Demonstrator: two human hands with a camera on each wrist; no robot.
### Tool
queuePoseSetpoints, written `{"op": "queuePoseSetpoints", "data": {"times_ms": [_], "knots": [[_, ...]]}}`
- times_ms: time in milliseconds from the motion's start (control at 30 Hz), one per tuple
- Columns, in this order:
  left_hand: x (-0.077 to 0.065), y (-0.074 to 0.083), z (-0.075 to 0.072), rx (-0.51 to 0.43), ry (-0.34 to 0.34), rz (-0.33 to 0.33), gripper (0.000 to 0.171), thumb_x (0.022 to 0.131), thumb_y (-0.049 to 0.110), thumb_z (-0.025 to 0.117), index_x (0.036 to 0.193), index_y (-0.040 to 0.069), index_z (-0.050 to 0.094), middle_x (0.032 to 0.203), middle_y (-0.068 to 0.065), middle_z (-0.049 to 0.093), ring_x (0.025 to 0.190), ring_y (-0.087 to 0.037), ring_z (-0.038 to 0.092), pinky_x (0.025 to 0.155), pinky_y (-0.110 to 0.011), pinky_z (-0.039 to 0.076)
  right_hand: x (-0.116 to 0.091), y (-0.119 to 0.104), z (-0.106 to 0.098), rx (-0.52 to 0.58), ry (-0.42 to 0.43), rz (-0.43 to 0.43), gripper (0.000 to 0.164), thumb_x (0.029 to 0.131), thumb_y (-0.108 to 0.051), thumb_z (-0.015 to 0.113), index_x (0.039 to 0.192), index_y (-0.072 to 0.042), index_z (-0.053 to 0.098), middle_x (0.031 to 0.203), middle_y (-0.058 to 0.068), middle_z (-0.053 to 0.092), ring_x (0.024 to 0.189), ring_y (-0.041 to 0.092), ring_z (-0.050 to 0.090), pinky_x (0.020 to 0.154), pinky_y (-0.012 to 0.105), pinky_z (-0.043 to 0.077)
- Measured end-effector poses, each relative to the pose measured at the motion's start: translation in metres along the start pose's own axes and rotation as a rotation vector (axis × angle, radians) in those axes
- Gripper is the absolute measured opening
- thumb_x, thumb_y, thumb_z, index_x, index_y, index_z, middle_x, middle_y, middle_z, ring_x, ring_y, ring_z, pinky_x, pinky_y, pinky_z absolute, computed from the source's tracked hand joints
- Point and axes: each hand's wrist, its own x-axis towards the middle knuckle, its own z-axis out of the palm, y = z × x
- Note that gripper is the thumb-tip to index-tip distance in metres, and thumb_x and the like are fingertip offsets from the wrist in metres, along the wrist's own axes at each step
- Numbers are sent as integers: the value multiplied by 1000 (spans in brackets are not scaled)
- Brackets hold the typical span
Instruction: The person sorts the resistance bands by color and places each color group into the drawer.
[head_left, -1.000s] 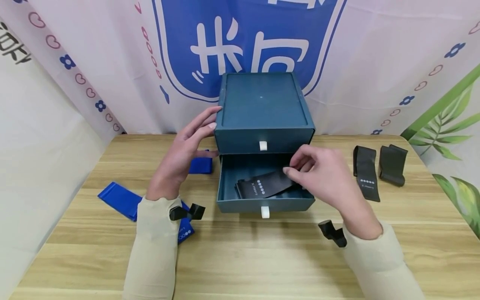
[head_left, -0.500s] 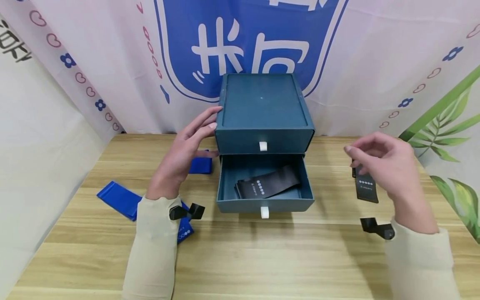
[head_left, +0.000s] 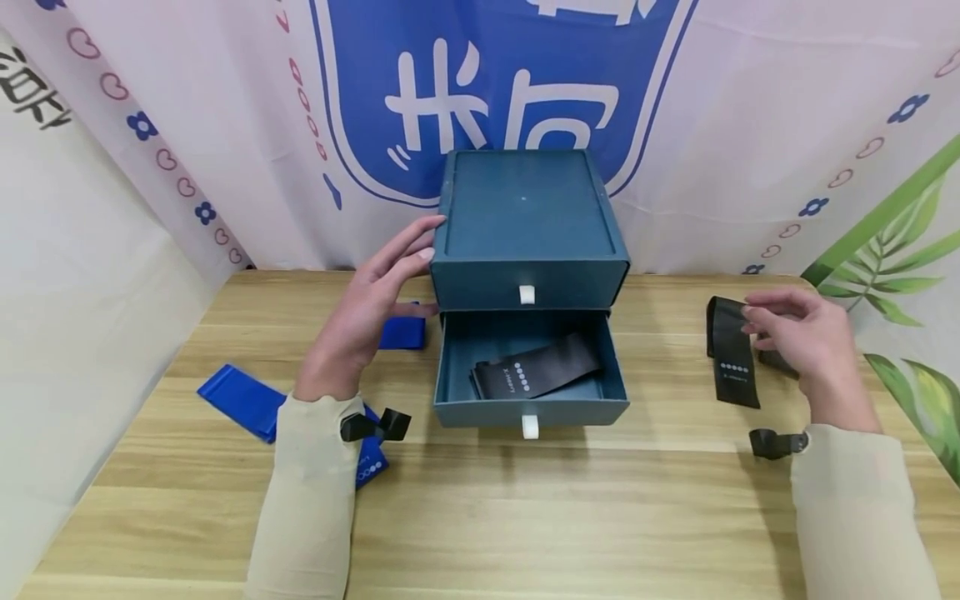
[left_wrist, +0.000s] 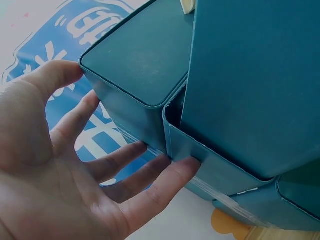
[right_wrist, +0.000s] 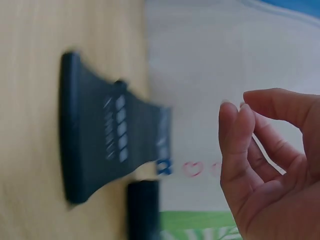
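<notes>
My left hand (head_left: 360, 312) rests against the left side of a dark teal drawer box (head_left: 525, 208). Its fingers are spread and fairly straight in the left wrist view. The box's lower drawer (head_left: 480, 414) is pulled out, and a folded black resistance band (head_left: 536, 367) marked X-Heavy lies inside. At the right, my right hand (head_left: 817, 342) hovers over two black bands with loosely bent fingers and nothing between them. The nearer-left lettered band (head_left: 731, 354) lies beside the fingertips; the other black band (head_left: 777, 361) is mostly hidden under the hand.
Several blue bands lie at the left: one angled band (head_left: 243, 402), another blue band (head_left: 405, 332) beside the box, and a piece (head_left: 371, 462) partly behind the left sleeve. The upper drawer (head_left: 480, 283) is closed. A printed curtain (head_left: 750, 125) hangs behind the table.
My right hand has left the black band in the drawer and moved right to the bands on the table. My left hand has stayed against the box.
</notes>
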Motion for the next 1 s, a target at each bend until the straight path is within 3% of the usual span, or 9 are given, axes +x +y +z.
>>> {"op": "queuePoseSetpoints", "data": {"times_ms": [200,367,467,600,667,767,833,900,1000], "knots": [[1,1,0,2,-5,6,47,111,49,54,158,46,50,172,15,39,150,-29,43,107,-74,51,24,20,-4,-4,-40,47,28,108,-22,65,135,-14,67,95,-29,69,82,-6,70,77,22,65],[0,1,0,5,-2,5,48,111,48,54,159,46,49,173,15,38,151,-29,42,107,-73,52,39,24,-1,-178,-44,30,52,108,-18,63,155,-1,52,139,16,64,77,-7,67,75,23,65],[0,0,0,6,-2,4,47,111,48,53,158,46,50,173,15,38,151,-29,42,107,-73,52,45,25,0,-271,-64,14,54,106,-14,64,156,1,51,148,32,56,71,-4,66,67,23,62],[1,-1,0,7,-3,6,47,111,49,53,158,46,50,173,15,38,151,-29,42,107,-73,52,51,26,2,-373,-111,-12,53,105,-16,67,153,2,54,149,36,53,71,5,67,63,25,59],[1,-1,0,5,-4,8,47,111,48,53,158,46,50,173,15,37,151,-29,42,106,-72,53,52,27,3,-420,-119,-24,52,105,-19,67,152,2,55,149,36,52,76,16,69,63,30,59],[1,-2,0,5,-5,9,47,111,48,53,158,46,50,173,16,37,151,-29,42,106,-72,53,54,28,5,-488,-116,-50,50,106,-21,66,149,3,56,150,36,52,100,38,66,81,48,59],[1,-2,0,7,-3,10,47,111,49,53,158,46,50,173,16,37,151,-29,42,106,-73,53,55,28,6,-514,-111,-63,50,105,-20,66,147,5,56,149,37,52,115,48,57,92,60,52],[2,-2,0,10,-2,11,47,111,49,53,158,46,50,172,16,38,151,-29,42,106,-72,53,57,28,8,-536,-107,-78,49,104,-19,65,145,7,56,149,38,52,123,53,49,101,68,43],[1,-1,0,15,-3,9,47,111,49,53,158,47,50,172,16,38,151,-29,43,107,-72,52,59,27,9,-552,-98,-81,47,104,-18,64,143,8,57,146,39,53,123,55,49,104,71,42]]}}
